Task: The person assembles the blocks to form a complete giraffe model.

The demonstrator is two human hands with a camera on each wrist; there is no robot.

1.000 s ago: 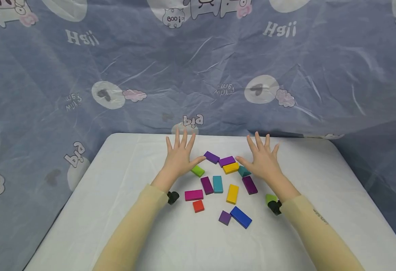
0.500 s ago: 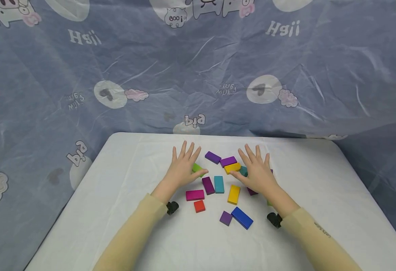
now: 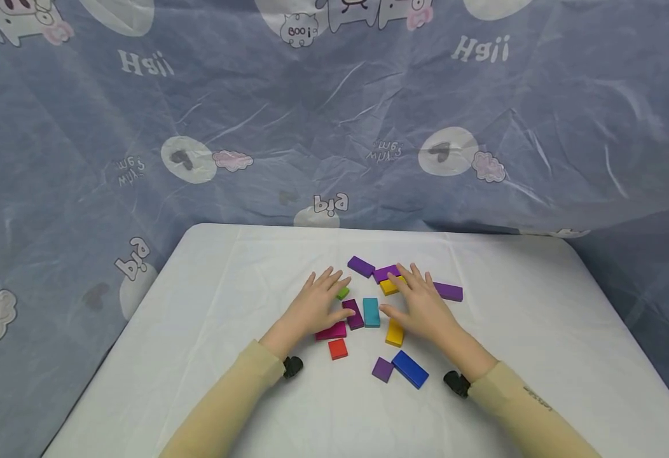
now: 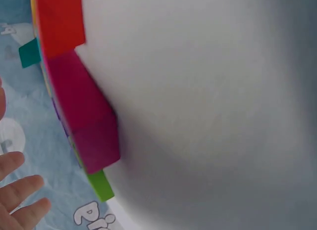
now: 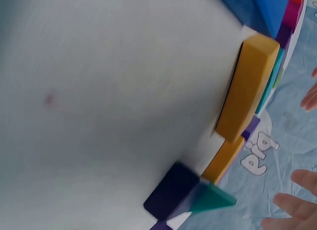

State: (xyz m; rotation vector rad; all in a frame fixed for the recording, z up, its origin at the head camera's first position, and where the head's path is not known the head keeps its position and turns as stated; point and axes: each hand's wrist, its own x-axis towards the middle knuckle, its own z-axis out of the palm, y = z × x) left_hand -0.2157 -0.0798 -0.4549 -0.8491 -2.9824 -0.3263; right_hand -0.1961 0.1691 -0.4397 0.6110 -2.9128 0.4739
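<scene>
My left hand is spread palm down over the left blocks, partly covering a green block and a pink block. Its thumb tip lies over or beside a dark magenta block; contact is unclear. In the left wrist view its fingers look straight and hold nothing. My right hand, also spread, overlaps a far yellow block and a nearer yellow block. Between the thumbs lies a light-blue block. A teal triangular block and a dark block show only from the wrists.
Purple blocks lie toward the back, another purple block right of my right hand. Nearer me are a red block, a small purple block and a blue block. A patterned curtain hangs behind the white table.
Both hands have come back toward me from the far edge, the right one also leftward over the blocks. The purple block on the right has come into sight. The blocks look unmoved.
</scene>
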